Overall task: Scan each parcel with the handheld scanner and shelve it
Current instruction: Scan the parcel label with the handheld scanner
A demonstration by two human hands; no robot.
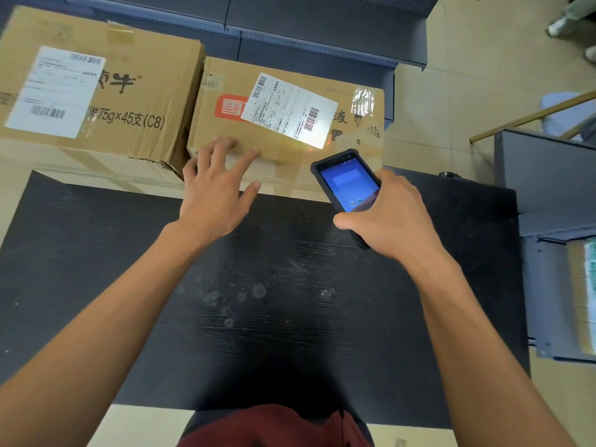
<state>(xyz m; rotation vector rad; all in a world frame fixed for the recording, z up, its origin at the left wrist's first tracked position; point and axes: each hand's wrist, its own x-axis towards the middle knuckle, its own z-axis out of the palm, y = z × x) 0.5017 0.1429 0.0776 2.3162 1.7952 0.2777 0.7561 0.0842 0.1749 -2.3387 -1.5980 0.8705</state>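
Upper left: large carton with white label, beside the smaller parcel at upper centre. Left hand, fingers spread, fingertips resting on the parcel's near edge. Right of centre: right hand grips the handheld scanner, screen lit blue, over the black table.

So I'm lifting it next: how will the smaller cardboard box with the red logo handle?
The smaller box looks stiff, with square edges and taped seams. Its weight can't be judged. Glossy tape may be slick. Low and broad, it's unlikely to tip.
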